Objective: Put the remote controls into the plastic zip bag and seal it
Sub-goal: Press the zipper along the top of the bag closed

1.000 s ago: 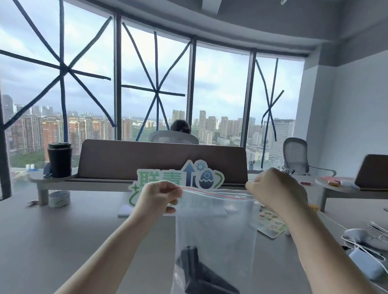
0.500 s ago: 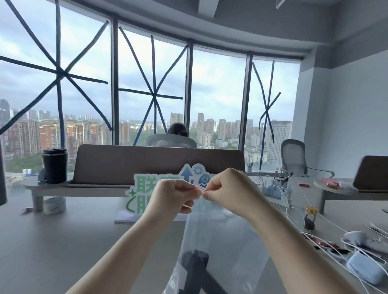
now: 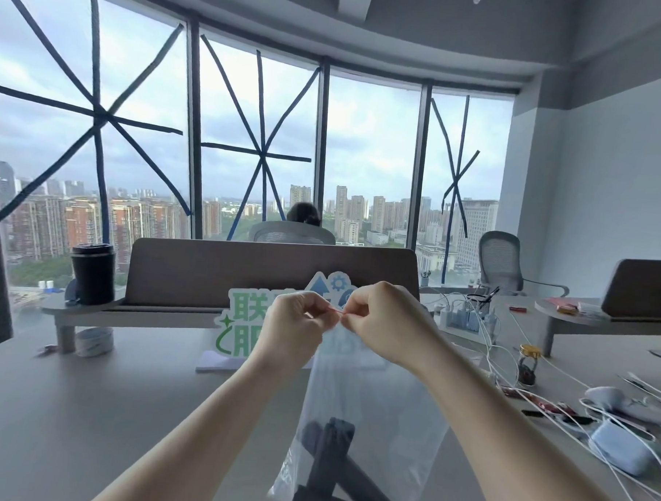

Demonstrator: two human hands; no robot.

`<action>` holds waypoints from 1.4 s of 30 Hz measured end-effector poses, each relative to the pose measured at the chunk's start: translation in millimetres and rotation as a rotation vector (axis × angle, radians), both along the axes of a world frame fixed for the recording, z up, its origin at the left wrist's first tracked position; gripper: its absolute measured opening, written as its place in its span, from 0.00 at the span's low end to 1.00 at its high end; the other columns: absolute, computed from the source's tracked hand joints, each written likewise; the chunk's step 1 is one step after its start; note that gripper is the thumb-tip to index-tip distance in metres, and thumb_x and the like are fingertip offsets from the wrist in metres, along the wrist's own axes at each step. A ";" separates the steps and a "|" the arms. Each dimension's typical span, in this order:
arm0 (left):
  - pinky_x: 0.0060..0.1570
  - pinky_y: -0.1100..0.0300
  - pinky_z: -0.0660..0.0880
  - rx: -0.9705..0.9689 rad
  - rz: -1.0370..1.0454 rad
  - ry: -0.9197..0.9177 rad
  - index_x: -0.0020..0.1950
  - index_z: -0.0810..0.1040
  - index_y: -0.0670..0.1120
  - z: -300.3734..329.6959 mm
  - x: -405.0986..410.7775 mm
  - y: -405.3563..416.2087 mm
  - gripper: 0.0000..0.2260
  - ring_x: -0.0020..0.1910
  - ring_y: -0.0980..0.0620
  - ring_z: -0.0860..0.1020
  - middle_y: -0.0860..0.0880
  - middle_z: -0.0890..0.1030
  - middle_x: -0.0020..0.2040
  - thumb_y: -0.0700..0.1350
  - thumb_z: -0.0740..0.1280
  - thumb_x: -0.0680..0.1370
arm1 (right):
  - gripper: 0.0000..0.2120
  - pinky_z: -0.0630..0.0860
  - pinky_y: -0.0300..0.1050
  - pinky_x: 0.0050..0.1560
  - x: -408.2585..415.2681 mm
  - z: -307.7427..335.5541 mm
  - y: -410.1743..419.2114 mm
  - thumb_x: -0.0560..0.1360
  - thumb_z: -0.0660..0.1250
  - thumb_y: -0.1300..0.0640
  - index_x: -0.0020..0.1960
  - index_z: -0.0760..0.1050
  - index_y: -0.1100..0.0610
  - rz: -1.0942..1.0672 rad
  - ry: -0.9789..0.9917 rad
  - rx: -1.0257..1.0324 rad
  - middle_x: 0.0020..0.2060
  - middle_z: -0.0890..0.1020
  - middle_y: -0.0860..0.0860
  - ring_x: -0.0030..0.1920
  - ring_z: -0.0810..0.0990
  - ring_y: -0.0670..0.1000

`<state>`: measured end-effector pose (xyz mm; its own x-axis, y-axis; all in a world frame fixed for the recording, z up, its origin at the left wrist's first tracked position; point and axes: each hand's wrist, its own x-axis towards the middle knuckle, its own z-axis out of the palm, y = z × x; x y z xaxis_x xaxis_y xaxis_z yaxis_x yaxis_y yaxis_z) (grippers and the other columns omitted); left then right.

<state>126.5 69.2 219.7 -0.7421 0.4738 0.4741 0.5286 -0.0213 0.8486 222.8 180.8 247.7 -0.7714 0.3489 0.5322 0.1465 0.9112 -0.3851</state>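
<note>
A clear plastic zip bag hangs in the air above the desk, held up by its top edge. Several dark remote controls lie crossed in its bottom. My left hand and my right hand pinch the red zip strip at the top, thumbs and fingers almost touching each other. The bag's mouth is gathered between the two hands; whether the strip is pressed shut along its whole length is hidden by my fingers.
A green and white sign stands behind the bag. White cables, a small jar and a pale blue pouch crowd the desk at right. A black cup sits on a shelf at left. A person sits beyond the partition.
My right hand has slid left along the zip strip from the bag's right corner until it met my left hand. The bag's top, once stretched wide, is now bunched.
</note>
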 end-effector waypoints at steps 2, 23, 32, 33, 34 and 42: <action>0.31 0.61 0.68 0.012 0.050 0.031 0.31 0.79 0.48 -3.5 -2.2 0.9 0.10 0.25 0.58 0.70 0.57 0.75 0.24 0.38 0.70 0.72 | 0.07 0.74 0.45 0.40 0.2 -3.7 -1.5 0.74 0.67 0.50 0.40 0.81 0.51 -0.017 0.000 0.022 0.34 0.81 0.47 0.38 0.79 0.52; 0.25 0.63 0.69 0.181 0.357 0.026 0.36 0.81 0.42 -2.7 -59.5 -87.8 0.05 0.19 0.57 0.68 0.53 0.75 0.23 0.37 0.70 0.73 | 0.07 0.76 0.48 0.47 9.9 -10.3 -14.7 0.76 0.62 0.53 0.42 0.77 0.52 -0.042 -0.080 0.126 0.43 0.83 0.47 0.46 0.80 0.55; 0.25 0.60 0.68 0.229 0.400 0.003 0.38 0.80 0.37 -1.6 -82.4 -128.6 0.04 0.23 0.50 0.69 0.45 0.75 0.28 0.36 0.69 0.73 | 0.16 0.73 0.47 0.42 -8.4 -2.9 -49.1 0.78 0.64 0.47 0.38 0.75 0.58 -0.021 -0.041 0.194 0.41 0.83 0.55 0.43 0.78 0.59; 0.24 0.61 0.68 0.231 0.409 0.004 0.38 0.80 0.38 -2.6 -85.6 -134.3 0.04 0.23 0.51 0.69 0.45 0.74 0.27 0.36 0.69 0.73 | 0.18 0.72 0.47 0.40 -10.9 -1.7 -53.3 0.78 0.64 0.46 0.37 0.74 0.58 -0.017 -0.043 0.199 0.39 0.82 0.55 0.41 0.77 0.59; 0.23 0.62 0.68 0.232 0.418 0.006 0.38 0.80 0.38 -3.6 -88.8 -140.1 0.04 0.22 0.52 0.69 0.45 0.74 0.27 0.36 0.69 0.73 | 0.19 0.72 0.47 0.40 -13.8 -1.1 -57.3 0.78 0.65 0.44 0.36 0.74 0.58 -0.011 -0.044 0.203 0.38 0.81 0.55 0.40 0.77 0.58; 0.22 0.62 0.71 0.262 0.430 -0.103 0.35 0.78 0.44 -20.8 -122.8 -188.5 0.09 0.20 0.55 0.71 0.46 0.74 0.28 0.34 0.67 0.74 | 0.21 0.75 0.49 0.37 -63.9 -10.5 -82.5 0.75 0.67 0.42 0.30 0.68 0.50 0.132 0.057 0.163 0.24 0.71 0.46 0.32 0.74 0.53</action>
<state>3.7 -119.4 198.9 -0.8929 -0.0091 0.4502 0.4502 -0.0390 0.8921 158.9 98.3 237.2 -0.7716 0.1525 0.6176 0.0038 0.9719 -0.2352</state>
